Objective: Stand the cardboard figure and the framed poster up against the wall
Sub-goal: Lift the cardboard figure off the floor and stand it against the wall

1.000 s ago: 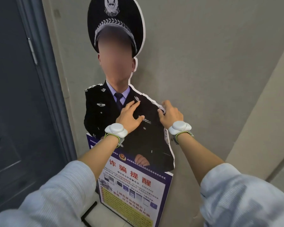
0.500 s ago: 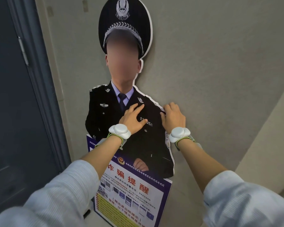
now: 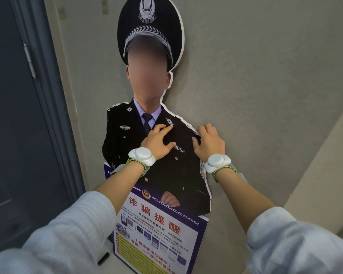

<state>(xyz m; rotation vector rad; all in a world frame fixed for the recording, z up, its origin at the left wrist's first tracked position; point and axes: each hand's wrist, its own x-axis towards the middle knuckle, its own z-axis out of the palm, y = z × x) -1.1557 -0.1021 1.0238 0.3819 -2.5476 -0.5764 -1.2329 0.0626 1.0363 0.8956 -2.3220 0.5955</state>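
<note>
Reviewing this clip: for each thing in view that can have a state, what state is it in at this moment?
cardboard figure: upright, back against the wall.
left hand: open, fingers spread flat on the figure's chest.
right hand: open, resting over the figure's shoulder edge, where it meets the wall.
door: shut, as far as the view shows.
framed poster: not in view.

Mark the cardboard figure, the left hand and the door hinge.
cardboard figure (image 3: pixel 127 147), head view, on the dark jacket chest
left hand (image 3: pixel 156 142), head view, on the back of the hand
door hinge (image 3: pixel 29 61), head view, on its metal barrel
</note>
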